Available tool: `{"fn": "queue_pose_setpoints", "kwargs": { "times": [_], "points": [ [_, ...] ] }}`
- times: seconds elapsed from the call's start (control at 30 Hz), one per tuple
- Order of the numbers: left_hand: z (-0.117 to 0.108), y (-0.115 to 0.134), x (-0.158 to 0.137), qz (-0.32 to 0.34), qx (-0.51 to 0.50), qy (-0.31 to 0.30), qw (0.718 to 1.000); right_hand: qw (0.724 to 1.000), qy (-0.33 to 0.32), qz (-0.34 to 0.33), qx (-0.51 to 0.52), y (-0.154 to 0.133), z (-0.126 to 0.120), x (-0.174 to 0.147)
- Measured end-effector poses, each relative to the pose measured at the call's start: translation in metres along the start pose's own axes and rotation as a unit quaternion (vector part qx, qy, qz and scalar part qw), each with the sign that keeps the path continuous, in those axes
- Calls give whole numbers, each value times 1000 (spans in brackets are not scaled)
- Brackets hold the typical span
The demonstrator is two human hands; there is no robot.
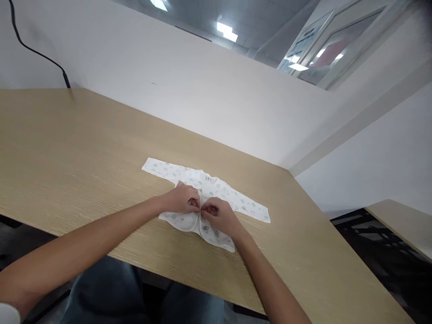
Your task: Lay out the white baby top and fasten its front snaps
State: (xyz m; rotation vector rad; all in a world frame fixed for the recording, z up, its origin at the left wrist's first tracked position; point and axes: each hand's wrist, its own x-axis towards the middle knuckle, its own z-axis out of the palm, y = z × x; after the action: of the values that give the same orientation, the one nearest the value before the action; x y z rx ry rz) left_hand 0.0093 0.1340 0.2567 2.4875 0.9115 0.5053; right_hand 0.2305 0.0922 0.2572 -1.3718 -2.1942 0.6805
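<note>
A small white baby shirt [211, 191] with a faint printed pattern lies face up on the table, its long sleeves spread to both sides and its neck pointing away from me. An open front seam runs down its middle. My left hand [184, 198] pinches the left front edge of the shirt near the centre. Opposite it, my right hand [219, 215] pinches the right front edge, fingertips almost meeting those of the left. Whatever fastening lies between the fingertips is too small to make out. Below the hands, the two lower front flaps spread apart.
The wooden table [84, 148] reaches back to a white partition [189, 81]. A black cable [37, 51] hangs down at the far left. To the right stands another wooden surface [401, 220] with a dark space under it. My legs [108, 288] are below the front edge.
</note>
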Motion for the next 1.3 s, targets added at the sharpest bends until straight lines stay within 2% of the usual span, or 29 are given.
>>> {"fn": "queue_pose_setpoints", "kwargs": {
  "times": [0.33, 0.67, 0.8, 0.97, 1.13, 1.3],
  "points": [
    [5, -4, 2, -6, -25, 3, 1000, 999, 1, 34, 28, -5, 3, -1],
    [8, -3, 0, 10, -9, 20, 1000, 1000, 20, -12, -5, -8, 6, -4],
    [7, 1, 0, 22, -29, 36, 999, 999, 30, -9, -22, -6, 8, -3],
    [10, 4, 2, 0, -27, 52, 998, 999, 36, -9, -27, -6, 8, -2],
    [15, 1, 3, 12, -39, 49, 998, 999, 32, -12, -26, -7, 7, -2],
    [11, 5, 1, 5, -7, 45, 999, 999, 28, -10, -17, -4, 7, -2]
  ]
}}
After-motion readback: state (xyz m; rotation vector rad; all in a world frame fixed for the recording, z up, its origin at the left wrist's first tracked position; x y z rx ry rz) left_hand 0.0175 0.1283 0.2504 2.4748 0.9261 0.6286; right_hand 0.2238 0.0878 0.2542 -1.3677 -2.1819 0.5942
